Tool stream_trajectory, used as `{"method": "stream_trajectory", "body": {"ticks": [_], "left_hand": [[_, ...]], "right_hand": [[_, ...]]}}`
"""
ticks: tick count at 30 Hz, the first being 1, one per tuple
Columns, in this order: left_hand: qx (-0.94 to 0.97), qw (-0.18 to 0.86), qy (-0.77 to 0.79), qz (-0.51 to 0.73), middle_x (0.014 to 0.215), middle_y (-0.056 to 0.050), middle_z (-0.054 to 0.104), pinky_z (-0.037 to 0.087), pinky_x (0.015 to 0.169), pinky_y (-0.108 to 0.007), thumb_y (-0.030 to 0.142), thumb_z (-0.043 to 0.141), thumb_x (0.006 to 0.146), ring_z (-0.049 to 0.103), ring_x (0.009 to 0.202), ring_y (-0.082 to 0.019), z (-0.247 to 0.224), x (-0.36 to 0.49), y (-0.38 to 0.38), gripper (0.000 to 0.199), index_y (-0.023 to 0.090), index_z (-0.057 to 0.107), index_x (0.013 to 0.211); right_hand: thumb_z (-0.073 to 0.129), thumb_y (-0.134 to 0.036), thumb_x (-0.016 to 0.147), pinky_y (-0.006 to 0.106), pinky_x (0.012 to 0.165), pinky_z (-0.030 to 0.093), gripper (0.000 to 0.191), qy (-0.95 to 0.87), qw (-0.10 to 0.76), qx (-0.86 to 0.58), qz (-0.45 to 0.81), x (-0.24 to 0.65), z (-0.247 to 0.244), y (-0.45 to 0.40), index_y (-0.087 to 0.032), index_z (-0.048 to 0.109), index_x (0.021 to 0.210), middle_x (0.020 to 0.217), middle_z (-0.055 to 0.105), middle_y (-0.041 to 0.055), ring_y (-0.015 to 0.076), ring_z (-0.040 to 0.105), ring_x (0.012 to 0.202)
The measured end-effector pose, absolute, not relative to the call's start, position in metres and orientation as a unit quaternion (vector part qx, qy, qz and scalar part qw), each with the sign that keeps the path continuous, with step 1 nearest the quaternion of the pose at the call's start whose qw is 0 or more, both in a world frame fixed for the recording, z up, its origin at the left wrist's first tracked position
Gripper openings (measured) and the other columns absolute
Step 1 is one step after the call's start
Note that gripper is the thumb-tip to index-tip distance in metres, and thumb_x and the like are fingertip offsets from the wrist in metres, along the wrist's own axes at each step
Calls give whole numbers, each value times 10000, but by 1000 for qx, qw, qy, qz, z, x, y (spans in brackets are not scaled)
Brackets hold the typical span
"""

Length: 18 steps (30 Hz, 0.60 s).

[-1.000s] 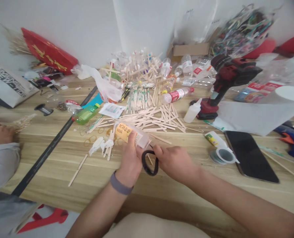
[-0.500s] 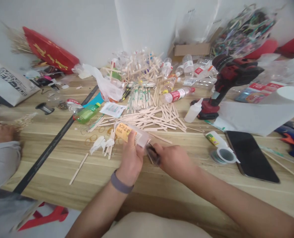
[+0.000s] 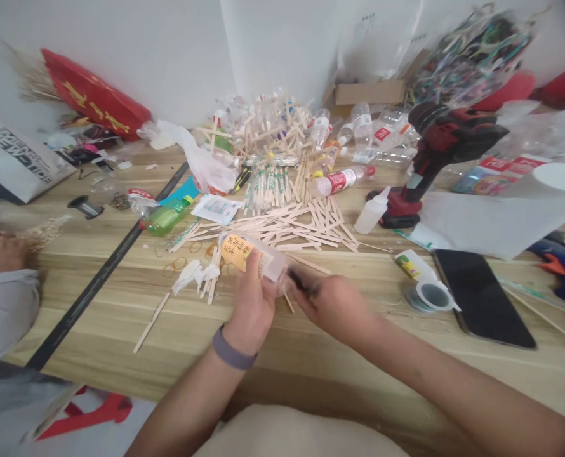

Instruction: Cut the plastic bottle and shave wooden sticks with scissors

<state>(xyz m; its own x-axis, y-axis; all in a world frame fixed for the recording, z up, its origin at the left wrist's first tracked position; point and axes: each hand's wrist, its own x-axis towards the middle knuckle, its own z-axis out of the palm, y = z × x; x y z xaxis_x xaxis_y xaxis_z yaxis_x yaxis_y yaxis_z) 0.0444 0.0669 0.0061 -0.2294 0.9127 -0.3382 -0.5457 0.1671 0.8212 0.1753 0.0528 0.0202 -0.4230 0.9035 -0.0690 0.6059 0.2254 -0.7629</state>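
Note:
A clear plastic bottle (image 3: 272, 265) with a yellow label lies tilted in my left hand (image 3: 254, 301), thumb along its side and fingers wrapped beneath. My right hand (image 3: 334, 308) is closed around a dark, blurred tool (image 3: 298, 280) whose tip meets the bottle's near right end; its exact kind is too smeared to tell. Just beyond the bottle, loose wooden sticks (image 3: 292, 228) are spread over the table. Left of it lie a crumpled white tissue (image 3: 194, 274) and a few more sticks.
A red cordless drill (image 3: 425, 165) stands to the right, beside a white squeeze bottle (image 3: 372, 212). A black phone (image 3: 483, 298) and a tape roll (image 3: 431, 298) lie nearer. Plastic bottles are heaped at the back. Another person's hand (image 3: 1, 252) rests at the far left.
My right hand has shifted slightly and turned, with the dark tool now at a different angle against the bottle's end. My left hand and the bottle stay almost in place.

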Motion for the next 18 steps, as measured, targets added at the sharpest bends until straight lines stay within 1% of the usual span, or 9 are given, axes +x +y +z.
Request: {"method": "stream_trajectory", "body": {"ticks": [2,4,6,9,11,12,14,16,18], "left_hand": [[165,590,485,624,775,-20,657,538,693,-314,418,558,868,668,758,-205,5,47,67,212,220,541,940],[155,589,484,628,766,-18,654,538,674,-317,405,566,867,665,732,-205,5,49,67,200,218,547,938],[153,585,482,634,808,-25,674,540,669,-308,404,572,866,676,762,-207,7,50,66,202,221,562,952],[159,585,480,634,816,-52,698,542,644,-308,454,599,843,695,796,-240,11,47,64,257,209,593,921],[162,587,481,631,787,-58,698,539,631,-312,476,605,833,697,782,-249,13,46,64,285,199,599,897],[160,586,482,631,783,-49,696,536,632,-307,463,602,837,693,772,-239,13,46,64,271,200,597,904],[152,581,485,635,759,-19,677,526,627,-292,416,591,850,674,725,-202,12,47,65,216,210,581,912],[146,579,489,636,703,7,642,513,614,-284,384,585,856,644,663,-179,8,49,66,169,219,559,885],[145,580,491,633,675,13,621,509,618,-294,387,574,863,630,641,-178,5,50,66,167,223,545,861]], "right_hand": [[472,-186,848,248,518,383,178,-764,201,-510,341,182,21,55,-128,639,846,697,696,115,184,642,588],[487,-187,837,253,533,388,164,-762,201,-514,339,183,19,56,-130,641,846,707,697,117,189,645,609],[389,-281,925,242,485,396,287,-750,201,-511,369,177,15,54,-142,623,836,639,680,79,165,620,513],[93,-377,1004,230,372,371,558,-725,202,-501,428,165,10,50,-150,585,868,551,648,27,132,528,339],[44,-378,1006,224,344,356,588,-716,202,-498,446,161,10,48,-153,569,867,537,645,22,125,502,303],[81,-372,1009,221,351,357,556,-715,203,-499,444,162,12,47,-156,568,849,542,649,29,125,513,314],[253,-333,990,219,393,365,415,-722,207,-507,422,167,15,48,-157,575,796,576,666,63,139,568,386],[435,-235,902,228,448,369,222,-736,212,-515,385,174,19,51,-144,592,774,652,691,119,172,628,509],[516,-156,811,232,484,365,99,-747,213,-517,358,179,20,54,-129,609,793,708,703,149,193,650,596]]}}
